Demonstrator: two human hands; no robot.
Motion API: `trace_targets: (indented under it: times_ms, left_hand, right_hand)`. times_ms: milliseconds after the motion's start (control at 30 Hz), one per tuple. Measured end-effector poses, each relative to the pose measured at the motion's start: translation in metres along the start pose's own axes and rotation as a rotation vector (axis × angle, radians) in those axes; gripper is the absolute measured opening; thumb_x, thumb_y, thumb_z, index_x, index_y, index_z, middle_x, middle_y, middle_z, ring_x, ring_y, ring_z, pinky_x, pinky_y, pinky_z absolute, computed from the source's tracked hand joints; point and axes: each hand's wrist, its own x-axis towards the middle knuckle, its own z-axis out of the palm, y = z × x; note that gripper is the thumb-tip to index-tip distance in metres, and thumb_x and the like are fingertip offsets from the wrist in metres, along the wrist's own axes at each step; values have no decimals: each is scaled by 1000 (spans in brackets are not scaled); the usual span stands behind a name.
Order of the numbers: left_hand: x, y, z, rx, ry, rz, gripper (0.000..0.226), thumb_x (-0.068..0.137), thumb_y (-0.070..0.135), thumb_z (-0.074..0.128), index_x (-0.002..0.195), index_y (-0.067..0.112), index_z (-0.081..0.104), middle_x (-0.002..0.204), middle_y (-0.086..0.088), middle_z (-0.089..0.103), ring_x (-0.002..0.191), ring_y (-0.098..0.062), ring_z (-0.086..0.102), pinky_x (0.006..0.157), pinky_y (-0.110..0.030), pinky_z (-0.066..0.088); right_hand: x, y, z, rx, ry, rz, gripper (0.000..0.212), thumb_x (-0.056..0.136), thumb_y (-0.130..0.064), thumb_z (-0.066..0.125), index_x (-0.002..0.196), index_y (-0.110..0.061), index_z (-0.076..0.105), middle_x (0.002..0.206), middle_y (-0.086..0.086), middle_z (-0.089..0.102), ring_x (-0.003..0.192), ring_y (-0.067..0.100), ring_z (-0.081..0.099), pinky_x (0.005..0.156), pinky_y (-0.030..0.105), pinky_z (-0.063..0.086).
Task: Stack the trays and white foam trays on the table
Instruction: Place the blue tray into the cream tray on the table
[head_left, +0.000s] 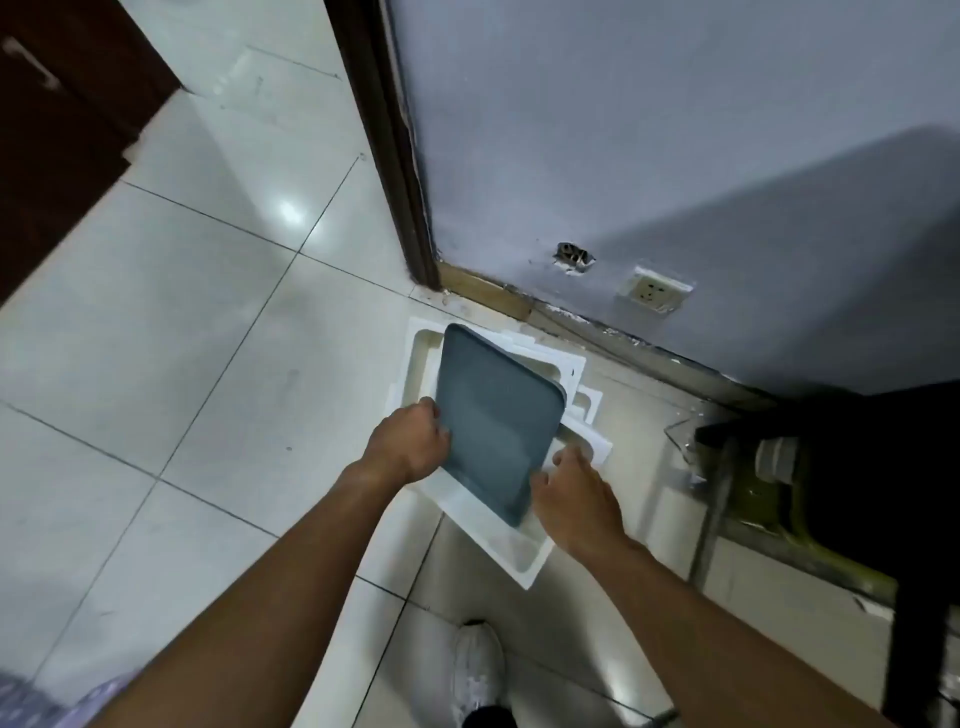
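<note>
**Tiled floor (156, 338), wall side: one lot in hand**

A grey-blue wall (675, 130) with a socket (655, 291) was recorded behind. A grey-blue tray (493, 415) was found lying askew upon a pile of white foam trays (498, 535) near the skirting. Its left edge was gripped by the curled left hand (410, 441). Its near right edge was pinched by the right hand (576, 499). A white shoe (478, 670) was noted below.

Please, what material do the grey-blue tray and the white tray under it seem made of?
Grey-blue rectangular tray: probably plastic, smooth with dull sheen, rounded moulded corners. White thick-walled tray: apparently foam, matte, chunky blunt edges.
</note>
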Motion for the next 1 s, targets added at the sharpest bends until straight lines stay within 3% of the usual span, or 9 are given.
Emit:
trace_targets:
  times_ms: [133,233,333,500,733,900,1000]
  left_hand:
    - [29,-6,22,-74,-15,-57,42,102,27,41,139,10,48,137,-12,58,119,-34,57,97,-39,46]
    - [50,-10,39,-135,-5,-88,44,101,26,43,140,7,44,143,-12,53,124,-34,54,98,-40,44]
    - [65,-15,53,-171,6,-112,47,101,27,44,144,8,38,147,-12,48,127,-36,52,101,-41,43]
    - [72,-22,67,-197,9,-121,51,100,27,45,146,10,33,149,-12,47,127,-36,52,102,-43,44]
    - [68,-25,63,-165,7,-124,52,100,19,44,149,8,30,150,-14,45,130,-37,49,104,-42,40]
    - [59,-26,47,-130,1,-129,56,97,12,42,151,8,28,150,-13,46,130,-38,49,104,-40,38]
    - [44,-23,31,-104,-12,-112,59,94,9,44,151,9,29,147,-13,50,129,-38,50,104,-41,39]
  right_hand:
    - [24,11,19,42,19,61,44,102,-32,43,140,-12,34,136,7,48,108,30,61,79,34,45]
    - [38,16,37,54,38,64,46,103,-34,42,142,-12,33,135,8,48,106,30,62,80,36,49]
    - [51,19,52,92,71,61,40,104,-31,41,138,-9,39,128,9,54,103,28,61,77,34,47]
    - [61,19,64,173,144,82,26,105,-22,41,124,-8,51,116,9,63,102,26,62,87,39,54]
    - [55,17,55,144,122,68,20,103,-16,45,121,-10,51,122,10,61,112,31,61,95,44,54]
    - [41,9,34,112,100,103,17,103,-15,42,118,-9,47,120,12,60,107,34,61,78,34,46]
    - [27,3,18,124,113,114,24,101,-11,41,125,-6,45,121,13,60,107,35,61,77,34,45]
